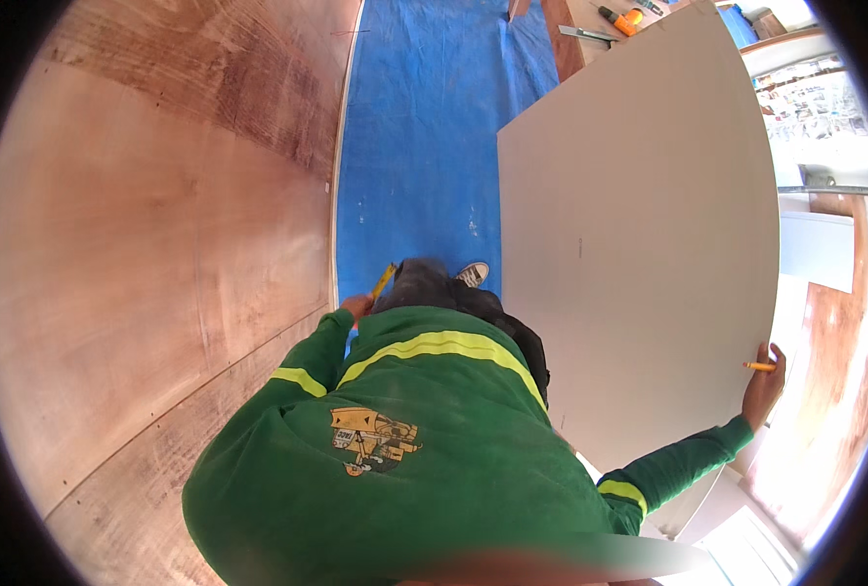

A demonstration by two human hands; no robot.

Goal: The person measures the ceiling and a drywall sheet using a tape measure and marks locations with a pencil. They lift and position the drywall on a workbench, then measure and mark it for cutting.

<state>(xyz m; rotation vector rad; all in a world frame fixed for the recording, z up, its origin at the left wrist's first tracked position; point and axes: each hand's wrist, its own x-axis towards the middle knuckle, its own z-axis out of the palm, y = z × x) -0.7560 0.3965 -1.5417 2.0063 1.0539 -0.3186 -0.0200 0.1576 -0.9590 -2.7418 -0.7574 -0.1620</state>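
Observation:
Down at my left side, beside the dark trousers, my left hand [359, 307] is closed on a yellow tape measure [385, 280], seen as a narrow strip sticking up past the fingers. Far out to the right, my right hand [765, 389] is at the right edge of a large pale board [639, 234]. A yellow-orange pencil [760, 366] is pinched in its fingers and points left over the board. Small faint marks show on the board's face. The board's near end is partly hidden by my right arm.
Plywood sheeting [160, 225] runs along the left. Blue sheeting [419, 146] covers the floor between it and the board. Beyond the board's far end lie an orange-and-black power drill [621, 20] and a flat grey metal tool [587, 35] on a wooden surface.

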